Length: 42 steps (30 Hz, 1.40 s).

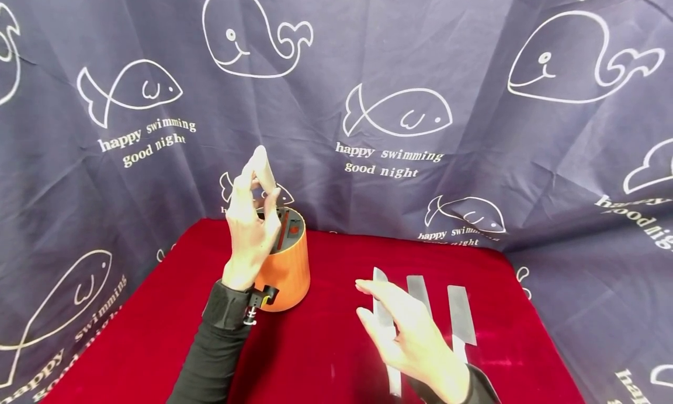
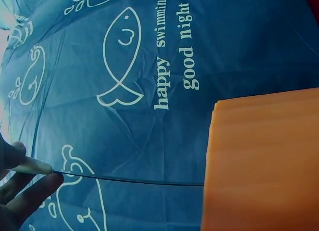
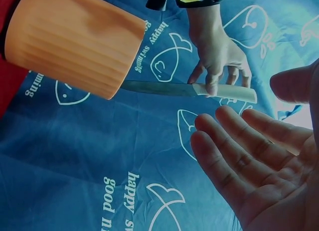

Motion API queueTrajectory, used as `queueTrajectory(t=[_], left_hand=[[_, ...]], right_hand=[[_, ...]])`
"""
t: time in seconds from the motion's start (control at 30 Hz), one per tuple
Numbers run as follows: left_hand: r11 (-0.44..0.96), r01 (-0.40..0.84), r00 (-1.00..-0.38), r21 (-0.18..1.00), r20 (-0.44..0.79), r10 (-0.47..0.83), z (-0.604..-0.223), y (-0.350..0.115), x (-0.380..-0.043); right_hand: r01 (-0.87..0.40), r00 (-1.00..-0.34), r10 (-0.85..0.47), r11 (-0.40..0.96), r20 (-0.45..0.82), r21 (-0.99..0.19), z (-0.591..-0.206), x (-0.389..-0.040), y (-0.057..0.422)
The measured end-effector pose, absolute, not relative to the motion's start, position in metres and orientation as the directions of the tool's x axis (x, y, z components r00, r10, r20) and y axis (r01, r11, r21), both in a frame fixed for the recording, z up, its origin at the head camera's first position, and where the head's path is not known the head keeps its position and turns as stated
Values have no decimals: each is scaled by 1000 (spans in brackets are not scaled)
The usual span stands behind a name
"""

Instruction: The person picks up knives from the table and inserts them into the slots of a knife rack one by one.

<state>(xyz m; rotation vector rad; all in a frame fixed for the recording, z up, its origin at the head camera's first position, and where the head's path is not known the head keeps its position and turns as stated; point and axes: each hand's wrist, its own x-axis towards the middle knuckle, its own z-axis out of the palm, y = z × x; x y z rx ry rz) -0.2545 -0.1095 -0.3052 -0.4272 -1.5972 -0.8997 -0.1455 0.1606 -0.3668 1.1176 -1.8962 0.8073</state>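
A knife with a white handle (image 1: 265,173) is held upright in my left hand (image 1: 246,226), fingers and thumb pinching the handle. Its blade (image 3: 162,88) points down, and the tip reaches the top rim of the round orange knife block (image 1: 289,275). Dark inserts with slots fill the block's top. My right hand (image 1: 412,340) hovers over the table with spread, straight fingers and an empty palm. Below it lies a white-handled knife (image 1: 382,313), partly covered by the fingers. A second knife's blade (image 1: 419,293) shows beyond the same hand, its handle hidden.
To the right lies a broad cleaver-like knife (image 1: 462,315) with a white handle. A red cloth (image 1: 326,345) covers the table. Grey-blue curtains (image 1: 326,54) printed with whales and fish hang behind and at both sides.
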Motion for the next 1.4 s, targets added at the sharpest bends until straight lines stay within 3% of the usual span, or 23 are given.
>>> queueTrajectory(t=[0.17,0.77,1.23,1.4], left_hand=[[628,714,-238,310,951,-199,-304,-107,-253],[627,683,-348,374,922,-171,-314,-110,-266],[656,656,-365,372,918,-155,-330,-112,-284],[671,635,-382,382,911,-157,-334,-112,-287]], right_hand=[[-901,-305,-402,414,863,-126,-366,-146,161],[-889,-336,-389,431,857,-153,-367,-145,164],[-895,-325,-395,421,860,-145,-371,-147,164],[-885,-352,-409,438,842,-157,-374,-146,162]])
